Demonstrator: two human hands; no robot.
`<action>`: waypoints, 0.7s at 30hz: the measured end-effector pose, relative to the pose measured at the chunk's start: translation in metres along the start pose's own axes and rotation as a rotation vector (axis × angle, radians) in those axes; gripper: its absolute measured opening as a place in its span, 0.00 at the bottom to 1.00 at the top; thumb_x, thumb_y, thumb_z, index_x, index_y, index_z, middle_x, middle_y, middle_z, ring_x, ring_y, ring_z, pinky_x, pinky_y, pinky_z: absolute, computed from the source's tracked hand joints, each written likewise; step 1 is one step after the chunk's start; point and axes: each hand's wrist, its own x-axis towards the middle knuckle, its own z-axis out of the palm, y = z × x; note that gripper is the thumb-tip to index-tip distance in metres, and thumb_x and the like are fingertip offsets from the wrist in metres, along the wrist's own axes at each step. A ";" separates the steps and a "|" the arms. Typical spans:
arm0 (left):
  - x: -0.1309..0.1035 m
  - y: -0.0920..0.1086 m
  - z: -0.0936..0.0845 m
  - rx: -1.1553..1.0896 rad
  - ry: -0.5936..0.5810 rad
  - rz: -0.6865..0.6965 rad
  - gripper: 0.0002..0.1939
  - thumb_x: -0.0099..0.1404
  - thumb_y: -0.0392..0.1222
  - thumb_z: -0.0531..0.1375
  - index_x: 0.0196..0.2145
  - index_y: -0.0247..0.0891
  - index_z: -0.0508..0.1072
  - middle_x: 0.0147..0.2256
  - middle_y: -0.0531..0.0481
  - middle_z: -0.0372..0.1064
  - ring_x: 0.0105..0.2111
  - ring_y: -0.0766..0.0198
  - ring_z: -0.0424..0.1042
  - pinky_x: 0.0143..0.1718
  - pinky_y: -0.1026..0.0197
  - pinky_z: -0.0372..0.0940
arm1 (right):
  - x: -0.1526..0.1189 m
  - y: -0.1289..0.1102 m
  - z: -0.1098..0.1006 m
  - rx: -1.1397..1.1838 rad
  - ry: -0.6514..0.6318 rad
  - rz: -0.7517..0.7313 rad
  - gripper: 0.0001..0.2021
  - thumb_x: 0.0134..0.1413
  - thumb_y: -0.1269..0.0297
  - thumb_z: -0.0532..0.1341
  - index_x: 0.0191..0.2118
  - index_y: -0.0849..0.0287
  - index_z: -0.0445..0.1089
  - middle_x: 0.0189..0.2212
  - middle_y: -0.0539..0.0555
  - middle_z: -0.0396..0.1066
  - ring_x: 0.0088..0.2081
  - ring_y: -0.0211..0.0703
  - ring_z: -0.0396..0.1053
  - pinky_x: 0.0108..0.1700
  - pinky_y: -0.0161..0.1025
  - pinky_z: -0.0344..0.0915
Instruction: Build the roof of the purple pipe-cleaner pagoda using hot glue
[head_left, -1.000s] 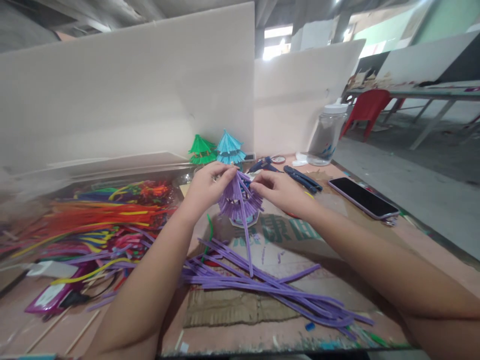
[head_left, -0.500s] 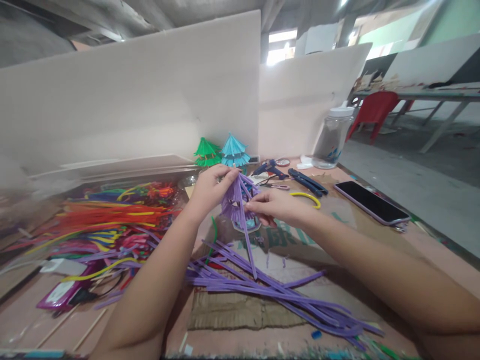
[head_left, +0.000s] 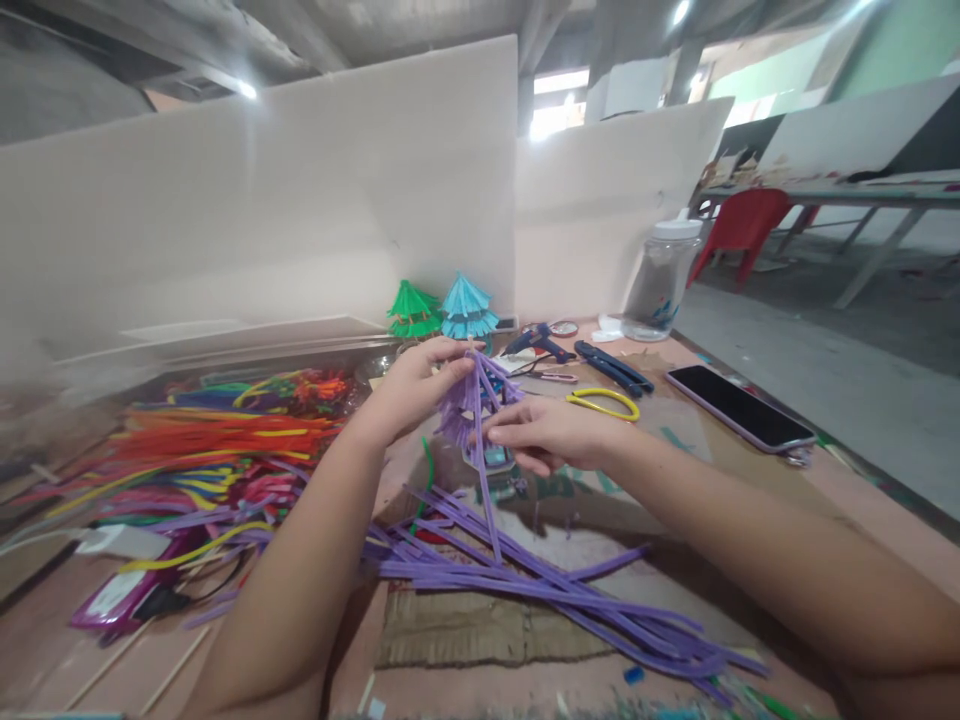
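Observation:
A small purple pagoda-like model made of pipe cleaners (head_left: 453, 418) stands in the middle of the table. Its peak is pinched between the thumb and fingers of my left hand (head_left: 420, 388). One long purple pipe cleaner (head_left: 487, 505) hangs from the peak, its lower end over the loose pile. My right hand (head_left: 546, 432) has its thumb and index finger closed at this strand, in front of the model's right side. Nearer to me lie several loose purple pipe cleaners (head_left: 600, 606) across a piece of corrugated cardboard (head_left: 457, 635).
Behind stand green (head_left: 412, 308) and light blue (head_left: 468, 305) roofed models. A glue gun (head_left: 541, 342), blue-handled tool (head_left: 613, 368), yellow ring (head_left: 604, 403), phone (head_left: 739, 405) and water bottle (head_left: 660, 285) lie or stand right. Coloured pipe cleaners (head_left: 225, 435) and a purple device (head_left: 135, 585) are left.
The hanging strand's lower end has swung a little left. My right hand has shifted slightly left and down along it, uncovering more of the yellow ring. My left hand stays at the peak.

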 end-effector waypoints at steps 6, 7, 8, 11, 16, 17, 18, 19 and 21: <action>0.000 -0.003 -0.004 -0.014 -0.012 -0.059 0.21 0.65 0.51 0.61 0.51 0.35 0.78 0.53 0.42 0.74 0.55 0.52 0.70 0.54 0.55 0.64 | 0.005 0.002 0.006 0.101 0.080 -0.024 0.11 0.60 0.58 0.59 0.39 0.62 0.72 0.09 0.40 0.58 0.11 0.28 0.46 0.15 0.28 0.42; 0.000 -0.003 -0.005 -0.009 -0.026 -0.052 0.22 0.65 0.51 0.61 0.51 0.35 0.78 0.53 0.42 0.73 0.55 0.52 0.70 0.55 0.55 0.64 | 0.005 0.003 0.006 0.095 0.093 -0.026 0.11 0.60 0.59 0.59 0.37 0.62 0.71 0.09 0.40 0.58 0.11 0.28 0.46 0.15 0.28 0.43; -0.001 -0.004 -0.006 -0.006 -0.039 -0.043 0.22 0.65 0.51 0.61 0.51 0.35 0.77 0.54 0.42 0.73 0.55 0.52 0.70 0.55 0.55 0.64 | 0.006 0.003 0.005 0.087 0.108 -0.030 0.10 0.60 0.60 0.59 0.36 0.62 0.71 0.09 0.40 0.58 0.11 0.28 0.46 0.15 0.28 0.43; 0.000 -0.005 -0.008 -0.007 -0.052 -0.026 0.22 0.65 0.51 0.61 0.51 0.35 0.78 0.53 0.42 0.74 0.55 0.52 0.71 0.55 0.55 0.64 | 0.006 0.004 0.002 0.071 0.134 -0.035 0.09 0.60 0.60 0.59 0.35 0.62 0.71 0.09 0.40 0.59 0.10 0.28 0.47 0.14 0.28 0.43; 0.000 -0.006 -0.007 -0.009 -0.036 -0.030 0.20 0.65 0.51 0.61 0.48 0.36 0.79 0.49 0.43 0.75 0.52 0.54 0.72 0.53 0.55 0.65 | 0.006 0.004 0.001 0.085 0.144 -0.047 0.09 0.60 0.60 0.59 0.35 0.61 0.70 0.10 0.39 0.60 0.10 0.27 0.47 0.14 0.28 0.42; 0.000 -0.006 -0.007 -0.009 -0.033 -0.031 0.19 0.65 0.50 0.61 0.48 0.37 0.79 0.49 0.43 0.75 0.52 0.54 0.72 0.53 0.55 0.66 | 0.006 0.003 0.001 0.089 0.145 -0.048 0.09 0.60 0.60 0.59 0.35 0.61 0.70 0.09 0.39 0.60 0.10 0.27 0.47 0.14 0.27 0.43; 0.000 -0.007 -0.007 -0.008 -0.029 -0.033 0.19 0.65 0.50 0.61 0.48 0.37 0.79 0.49 0.44 0.76 0.51 0.54 0.73 0.53 0.55 0.66 | 0.006 0.003 0.002 0.090 0.149 -0.046 0.09 0.60 0.60 0.59 0.35 0.61 0.70 0.09 0.39 0.60 0.10 0.27 0.47 0.13 0.27 0.43; 0.000 -0.007 -0.007 -0.006 -0.028 -0.035 0.19 0.65 0.50 0.61 0.48 0.37 0.80 0.49 0.44 0.76 0.51 0.54 0.73 0.53 0.55 0.66 | 0.005 0.003 0.003 0.087 0.155 -0.041 0.09 0.60 0.61 0.59 0.35 0.61 0.70 0.09 0.39 0.60 0.09 0.27 0.47 0.13 0.27 0.43; 0.000 -0.007 -0.007 -0.003 -0.024 -0.034 0.19 0.65 0.50 0.61 0.47 0.37 0.80 0.48 0.44 0.76 0.50 0.54 0.73 0.53 0.55 0.66 | 0.005 0.002 0.004 0.081 0.169 -0.030 0.09 0.60 0.61 0.59 0.35 0.61 0.70 0.09 0.39 0.59 0.09 0.27 0.47 0.13 0.27 0.43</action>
